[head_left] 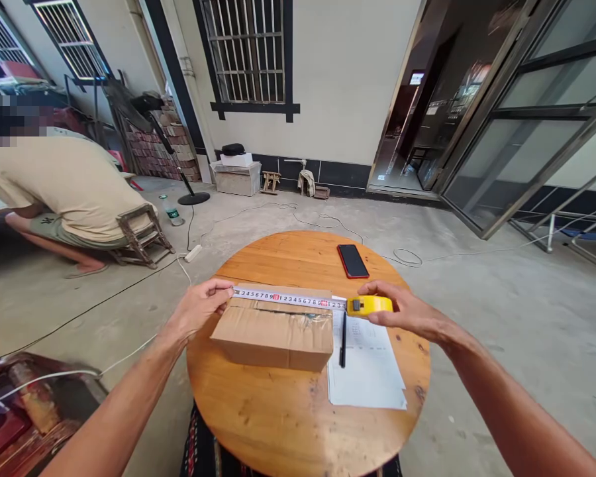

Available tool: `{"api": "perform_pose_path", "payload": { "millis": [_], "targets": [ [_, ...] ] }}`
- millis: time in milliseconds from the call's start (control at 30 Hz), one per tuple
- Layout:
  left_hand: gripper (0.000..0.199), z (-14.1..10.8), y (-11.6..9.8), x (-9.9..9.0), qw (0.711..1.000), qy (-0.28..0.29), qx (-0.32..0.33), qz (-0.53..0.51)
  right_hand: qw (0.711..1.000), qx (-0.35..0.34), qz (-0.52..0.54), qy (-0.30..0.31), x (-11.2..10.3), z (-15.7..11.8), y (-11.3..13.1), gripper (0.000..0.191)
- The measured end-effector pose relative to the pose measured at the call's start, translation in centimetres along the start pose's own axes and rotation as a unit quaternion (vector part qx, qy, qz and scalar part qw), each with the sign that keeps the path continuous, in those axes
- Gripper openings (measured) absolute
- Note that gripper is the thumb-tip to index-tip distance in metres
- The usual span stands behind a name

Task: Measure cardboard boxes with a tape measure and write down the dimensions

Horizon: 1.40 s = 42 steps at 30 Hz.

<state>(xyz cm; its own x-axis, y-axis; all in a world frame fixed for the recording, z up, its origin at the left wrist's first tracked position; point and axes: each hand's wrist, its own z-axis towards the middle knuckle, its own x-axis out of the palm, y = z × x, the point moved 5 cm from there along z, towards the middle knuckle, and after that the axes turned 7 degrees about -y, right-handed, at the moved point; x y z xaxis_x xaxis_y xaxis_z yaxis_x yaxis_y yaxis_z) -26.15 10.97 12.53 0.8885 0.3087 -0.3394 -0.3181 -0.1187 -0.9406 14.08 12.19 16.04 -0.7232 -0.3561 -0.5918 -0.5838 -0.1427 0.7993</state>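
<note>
A brown cardboard box [278,334] rests on the round wooden table [258,417]. Along its far top edge stretches the white blade of a tape measure [370,305] with a yellow case. My left hand [203,308] pinches the blade's end at the box's left corner. Past the box's right side, my right hand [402,308] grips the yellow case between thumb and fingers. Below the case lie white paper sheets [367,371] with faint print, partly beside the box. A black pen [343,341] lies on the sheets.
A phone [352,260] with a red edge lies at the table's far side. To the left, a person [74,185] sits on a low wooden chair [144,235]. A standing fan [193,198], a bottle [173,212] and cables are on the concrete floor. An open glass door [521,146] stands right.
</note>
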Motion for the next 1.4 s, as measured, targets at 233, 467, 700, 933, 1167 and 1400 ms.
{"api": "perform_pose_path", "payload": {
  "millis": [233, 467, 700, 933, 1167, 1400],
  "targets": [
    [0.047, -0.6, -0.2, 0.7, 0.999, -0.012, 0.016, 0.05, 0.963, -0.051, -0.16, 0.21, -0.4, 0.7, 3.7, 0.065],
    [0.053, -1.0, 0.6, 1.1, 0.999, -0.016, 0.025, 0.035, 0.939, -0.036, -0.175, 0.295, -0.3, 2.3, 4.5, 0.059],
    [0.046, -1.4, 0.2, 1.3, 0.994, -0.03, 0.072, 0.079, 0.933, -0.017, -0.151, 0.326, -0.1, 2.9, 5.1, 0.051],
    [0.045, -5.5, -1.9, 0.0, 0.951, -0.161, 0.204, 0.17, 0.933, -0.029, -0.16, 0.322, -0.5, 3.5, 4.7, 0.049],
    [0.04, -17.3, -2.0, 5.8, 0.828, -0.152, 0.485, 0.238, 0.927, -0.042, -0.16, 0.336, -0.6, 4.0, 4.1, 0.049],
    [0.031, -16.0, 0.1, 9.0, 0.857, -0.197, 0.414, 0.236, 0.926, -0.048, -0.186, 0.325, -0.8, 4.2, 3.9, 0.053]
  ]
}}
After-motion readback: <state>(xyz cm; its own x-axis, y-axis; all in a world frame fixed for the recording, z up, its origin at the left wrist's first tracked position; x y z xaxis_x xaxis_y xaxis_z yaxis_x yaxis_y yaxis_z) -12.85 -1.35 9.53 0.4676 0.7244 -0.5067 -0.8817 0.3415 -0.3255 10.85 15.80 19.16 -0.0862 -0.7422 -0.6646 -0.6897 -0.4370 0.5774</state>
